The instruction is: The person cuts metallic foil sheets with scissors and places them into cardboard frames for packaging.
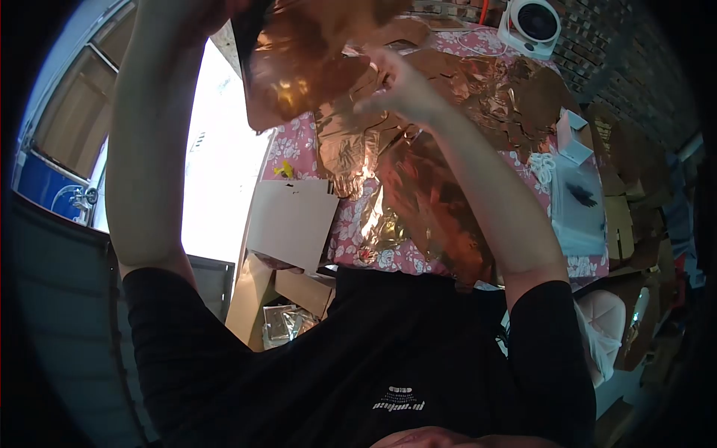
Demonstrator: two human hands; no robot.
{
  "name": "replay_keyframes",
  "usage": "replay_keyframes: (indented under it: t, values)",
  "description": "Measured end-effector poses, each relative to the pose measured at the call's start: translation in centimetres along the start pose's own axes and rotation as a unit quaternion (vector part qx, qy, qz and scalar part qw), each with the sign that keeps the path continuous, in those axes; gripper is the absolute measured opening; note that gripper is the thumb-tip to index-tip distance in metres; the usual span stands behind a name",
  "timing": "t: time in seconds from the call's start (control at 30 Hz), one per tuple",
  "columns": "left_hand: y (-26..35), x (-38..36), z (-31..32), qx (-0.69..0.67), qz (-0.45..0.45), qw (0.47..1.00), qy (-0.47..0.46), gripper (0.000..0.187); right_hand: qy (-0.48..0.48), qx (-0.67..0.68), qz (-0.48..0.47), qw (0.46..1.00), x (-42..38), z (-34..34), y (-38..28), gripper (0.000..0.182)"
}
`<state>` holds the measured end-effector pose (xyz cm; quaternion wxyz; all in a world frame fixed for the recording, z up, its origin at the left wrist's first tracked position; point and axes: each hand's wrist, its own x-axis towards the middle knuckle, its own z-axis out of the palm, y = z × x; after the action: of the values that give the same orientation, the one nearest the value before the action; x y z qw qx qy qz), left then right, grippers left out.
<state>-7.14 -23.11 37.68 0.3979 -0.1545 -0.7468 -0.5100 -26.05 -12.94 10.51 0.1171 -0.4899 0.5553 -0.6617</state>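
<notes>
A shiny copper-coloured foil sheet [295,71] is raised at the top of the view, its lower corner hanging above the table. My left hand [224,9] is at the top edge, mostly cut off and in shadow, closed on the side of this sheet. My right hand [403,88] is just right of the sheet, thumb and fingers apart, above more foil. Beneath it, crumpled copper foil [426,194] spreads over the table and hangs over the near edge. A gold foil piece [385,224] lies near the front.
A flowered pink tablecloth [347,235] covers the table. On it are a white board [291,224], a yellow clip-like thing [284,170], a small white box [573,137], a white cord [542,168] and clear plastic bags [575,224]. A white fan [532,28] stands behind; cardboard boxes [302,291] are below left.
</notes>
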Motion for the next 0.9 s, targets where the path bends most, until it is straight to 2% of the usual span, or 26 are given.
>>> replay_keyframes:
  t: [0.07,0.1,0.17,0.23,0.27,0.3,0.33,0.4,0.43,0.47,0.5,0.53,0.57,0.6,0.67,0.7,0.77,0.87,0.9]
  values:
    - [0.4,-0.2,0.2,-0.001,0.008,1.000,0.025,0.015,-0.143,0.117,0.127,0.974,-1.4,0.8,-0.3,0.063]
    - [-0.2,0.3,-0.6,-0.009,0.005,1.000,0.027,0.016,-0.144,0.118,0.125,0.975,-2.6,1.1,-0.3,0.063]
    - [-1.3,0.1,-1.2,-0.026,-0.020,0.999,0.025,0.016,-0.141,0.039,0.139,0.979,-5.4,1.9,-0.1,0.029]
    - [-3.4,-0.4,-1.8,-0.043,-0.045,0.998,0.023,0.017,-0.119,0.091,0.108,0.983,-9.1,1.8,-1.9,0.027]
    - [-5.5,-0.8,-2.2,-0.127,-0.060,0.990,-0.032,0.017,-0.096,0.141,0.078,0.982,-11.5,1.6,-3.3,0.024]
    - [-7.7,-1.3,-2.5,-0.210,-0.074,0.971,-0.086,0.017,-0.042,0.131,0.131,0.982,-14.1,1.5,-5.1,0.023]
    - [-9.8,-1.7,-2.9,-0.292,-0.088,0.942,-0.140,0.017,0.013,0.119,0.185,0.975,-17.1,1.5,-6.8,0.021]
    - [-12.4,-2.5,-2.8,-0.449,-0.114,0.854,-0.238,0.018,0.076,0.079,0.216,0.970,-23.1,1.3,-8.4,0.017]
    - [-9.5,-4.2,-0.9,-0.095,-0.235,0.967,-0.003,0.022,0.073,0.080,0.265,0.958,-25.6,0.7,-10.0,0.016]
    - [-10.8,-5.4,-0.5,-0.025,-0.076,0.988,-0.134,0.032,0.072,0.082,0.314,0.943,-27.7,0.2,-11.4,0.014]
    - [-11.9,-6.0,-0.1,-0.047,-0.164,0.981,-0.096,0.015,0.079,0.082,0.319,0.941,-29.6,0.1,-11.8,0.014]
    - [-12.9,-6.3,0.5,-0.068,-0.250,0.964,-0.061,0.014,0.111,0.113,0.287,0.945,-31.2,0.0,-12.1,0.015]
    - [-13.8,-6.8,1.0,-0.074,-0.252,0.962,-0.070,0.014,0.143,0.142,0.254,0.946,-32.3,-0.3,-12.3,0.015]
    - [-14.7,-7.5,1.6,-0.114,-0.290,0.945,-0.097,0.016,0.155,0.141,0.257,0.943,-33.4,-0.9,-12.3,0.015]
    - [-16.6,-8.7,3.8,-0.160,-0.328,0.921,-0.132,0.022,0.128,0.003,0.245,0.961,-35.4,-1.9,-12.2,0.016]
    - [-17.6,-9.2,5.1,-0.181,-0.351,0.915,-0.084,0.016,0.139,-0.048,0.208,0.967,-35.8,-1.9,-12.5,0.017]
    - [-20.2,-10.4,7.5,-0.210,-0.371,0.905,0.002,0.013,0.155,-0.049,0.219,0.962,-36.7,-2.3,-12.8,0.018]
    - [-21.5,-11.8,10.7,-0.222,-0.409,0.885,-0.018,0.013,0.179,-0.007,0.274,0.945,-38.6,-2.8,-13.6,0.022]
    - [-23.3,-12.3,11.1,-0.177,-0.418,0.890,-0.039,0.013,0.193,0.005,0.293,0.937,-38.9,-2.8,-14.2,0.022]
